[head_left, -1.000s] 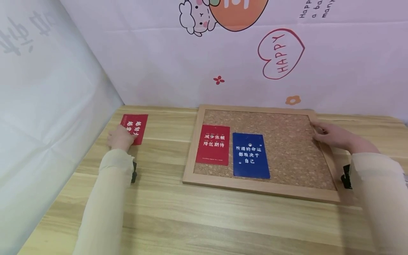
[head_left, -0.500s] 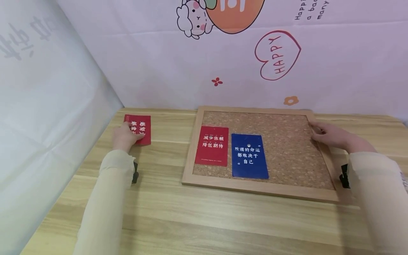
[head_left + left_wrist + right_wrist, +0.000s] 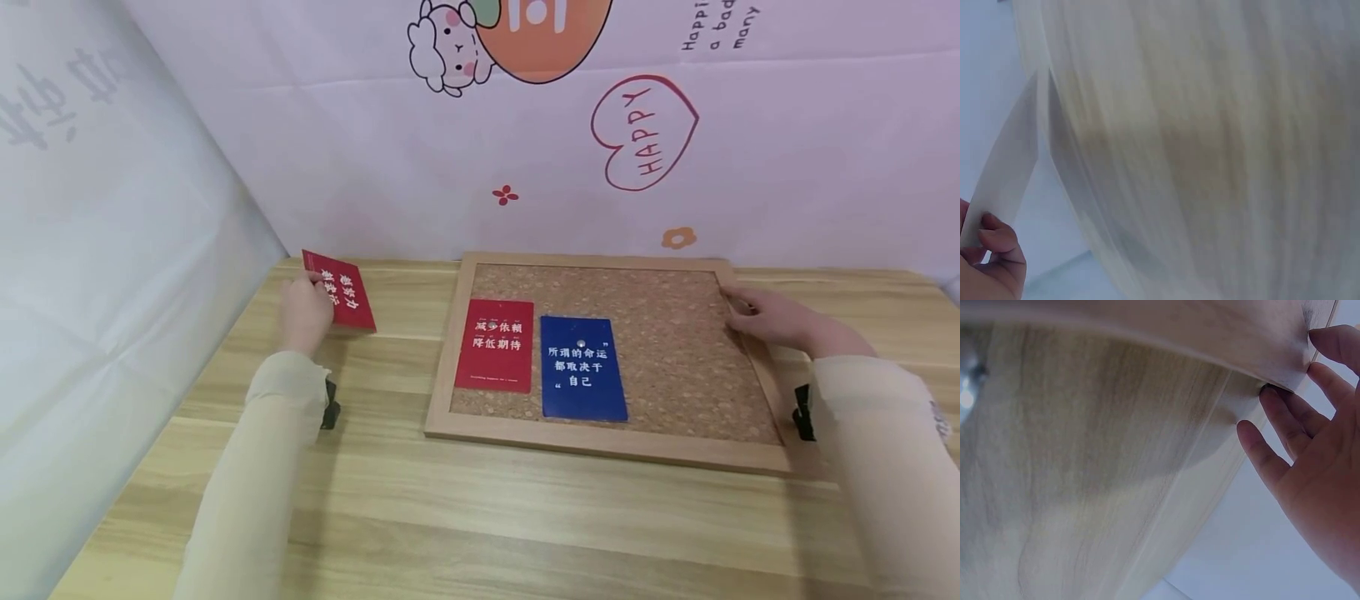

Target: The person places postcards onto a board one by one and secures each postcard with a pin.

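Note:
In the head view my left hand (image 3: 306, 312) pinches a red card (image 3: 352, 300) with white lettering by its left side, tilted up off the table. The left wrist view shows the card's pale back (image 3: 1010, 150), with curled fingers (image 3: 1002, 240) at its lower end. My right hand (image 3: 772, 319) rests at the upper right corner of a wood-framed corkboard (image 3: 697, 358), its fingers fairly straight in the right wrist view and touching the frame (image 3: 1235, 337). A red card (image 3: 495, 367) and a blue card (image 3: 585, 400) lie on the cork, each with a small silvery tack.
The board lies on a wood-grain table (image 3: 465, 533). A white printed sheet (image 3: 360, 167) rises behind it, and another pale sheet (image 3: 112, 292) stands along the left edge. A shiny metallic thing (image 3: 967, 387) shows at the right wrist view's left edge.
The left hand has lifted the loose red card from lying flat to tilted, shifting it slightly right. My right hand stays at the board's corner. The head view has shifted a little.

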Motion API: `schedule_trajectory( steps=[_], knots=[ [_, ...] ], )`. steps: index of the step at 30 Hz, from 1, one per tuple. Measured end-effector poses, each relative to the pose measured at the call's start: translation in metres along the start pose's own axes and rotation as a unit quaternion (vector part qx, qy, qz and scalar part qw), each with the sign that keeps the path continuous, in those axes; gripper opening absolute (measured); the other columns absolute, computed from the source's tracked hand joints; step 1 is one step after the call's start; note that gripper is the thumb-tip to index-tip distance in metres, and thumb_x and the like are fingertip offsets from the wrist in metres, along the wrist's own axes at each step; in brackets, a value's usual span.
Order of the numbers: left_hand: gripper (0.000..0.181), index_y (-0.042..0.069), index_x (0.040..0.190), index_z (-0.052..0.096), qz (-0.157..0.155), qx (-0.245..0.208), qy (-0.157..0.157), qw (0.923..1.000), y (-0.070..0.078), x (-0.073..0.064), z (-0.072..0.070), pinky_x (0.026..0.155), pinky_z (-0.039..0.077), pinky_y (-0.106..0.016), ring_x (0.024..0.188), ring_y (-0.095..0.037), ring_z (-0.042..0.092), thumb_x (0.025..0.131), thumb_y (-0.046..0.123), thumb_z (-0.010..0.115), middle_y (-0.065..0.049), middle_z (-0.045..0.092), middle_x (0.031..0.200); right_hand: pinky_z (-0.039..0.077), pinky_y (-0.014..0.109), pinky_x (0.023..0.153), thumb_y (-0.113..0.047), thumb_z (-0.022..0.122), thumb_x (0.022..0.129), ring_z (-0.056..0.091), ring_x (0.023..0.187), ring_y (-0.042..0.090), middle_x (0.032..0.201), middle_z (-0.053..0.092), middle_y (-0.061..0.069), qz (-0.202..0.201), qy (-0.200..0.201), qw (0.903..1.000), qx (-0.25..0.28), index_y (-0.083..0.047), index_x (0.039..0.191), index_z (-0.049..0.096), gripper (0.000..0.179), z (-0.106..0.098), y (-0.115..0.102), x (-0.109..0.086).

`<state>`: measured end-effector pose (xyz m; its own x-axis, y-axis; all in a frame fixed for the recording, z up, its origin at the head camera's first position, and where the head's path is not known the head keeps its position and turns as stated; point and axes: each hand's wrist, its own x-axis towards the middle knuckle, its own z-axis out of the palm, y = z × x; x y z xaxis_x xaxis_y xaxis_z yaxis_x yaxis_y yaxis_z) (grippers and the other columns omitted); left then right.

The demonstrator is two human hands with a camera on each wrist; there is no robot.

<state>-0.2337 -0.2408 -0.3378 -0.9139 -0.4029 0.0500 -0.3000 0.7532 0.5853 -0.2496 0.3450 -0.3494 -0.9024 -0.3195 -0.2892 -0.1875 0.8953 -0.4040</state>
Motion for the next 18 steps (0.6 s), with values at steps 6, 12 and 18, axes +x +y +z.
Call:
schedule_trajectory(
  steps=[6, 12, 18],
  knots=[
    [0.04, -0.003, 0.135, 0.044, 0.003, -0.042, 0.017, 0.999, 0.015, -0.001, 0.005, 0.1, 0.044, -0.046, 0.119, -0.036, 0.047, 0.103, 0.015, 0.029, -0.025, 0.043, 0.134, 0.029, 0.069, 0.101, -0.021, 0.04, 0.102, 0.024, 0.127, 0.063, 0.142, 0.018, 0.047, 0.001, 0.0, 1.0, 0.004, 0.015, 0.146, 0.012, 0.063, 0.0, 0.0, 0.002],
    [0.038, -0.002, 0.134, 0.046, 0.025, -0.066, 0.014, 0.9974, 0.034, -0.004, 0.015, 0.102, 0.044, -0.045, 0.121, -0.034, 0.046, 0.103, 0.015, 0.032, -0.024, 0.043, 0.134, 0.03, 0.069, 0.101, -0.019, 0.041, 0.101, 0.026, 0.127, 0.063, 0.141, 0.019, 0.048, 0.0, 0.005, 1.0, 0.002, 0.015, 0.145, 0.014, 0.063, 0.0, 0.0, 0.002],
    [0.036, -0.006, 0.13, 0.05, 0.081, -0.089, 0.006, 0.9926, 0.051, -0.007, 0.028, 0.099, 0.046, -0.044, 0.118, -0.035, 0.049, 0.102, 0.01, 0.035, -0.025, 0.047, 0.131, 0.03, 0.069, 0.101, -0.019, 0.041, 0.101, 0.025, 0.127, 0.063, 0.141, 0.018, 0.048, 0.002, 0.003, 1.0, 0.004, 0.015, 0.145, 0.013, 0.063, 0.0, 0.001, 0.001]
  ],
)
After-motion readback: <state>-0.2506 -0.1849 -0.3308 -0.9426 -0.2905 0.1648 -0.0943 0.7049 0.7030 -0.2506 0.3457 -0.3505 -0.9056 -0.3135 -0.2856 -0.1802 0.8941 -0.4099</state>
